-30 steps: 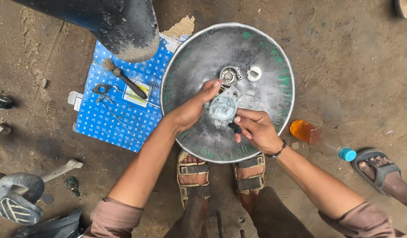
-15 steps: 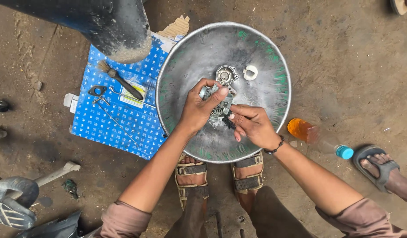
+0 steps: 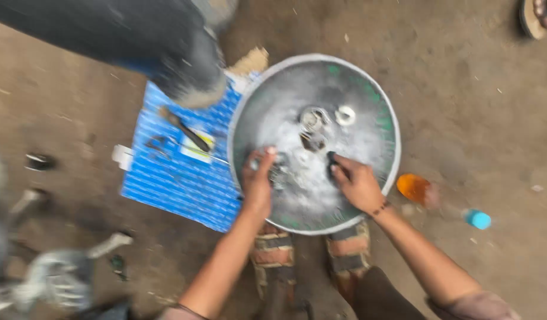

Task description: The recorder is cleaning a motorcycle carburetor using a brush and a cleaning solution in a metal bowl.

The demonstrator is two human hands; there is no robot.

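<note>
- Shot's pretty blurry, so the small stuff is hard to make out.
- Big round metal pan (image 3: 368, 89) sits on the dirt ground, near edge right over the person's sandals (image 3: 273, 252).
- Left hand (image 3: 258, 181) is at the pan's left side, fingers curled over a small metal part (image 3: 280, 175). Looks like it's got hold of it, but the blur means I can't tell how tight.
- Right hand (image 3: 357, 184) is near the pan's middle, fingers pinched on a small dark piece (image 3: 331, 163). Can't tell what it is.
- Toward the far side of the pan: a round bearing-like ring (image 3: 313, 118) and a white ring (image 3: 345, 115), just beside each other.
- Blue sheet (image 3: 178, 178) lies left of the pan, touching its edge, with a brush (image 3: 184, 130) on it.
- Orange bottle (image 3: 414, 188) lies on the ground right of the pan, with a blue cap (image 3: 479, 219) further right.
</note>
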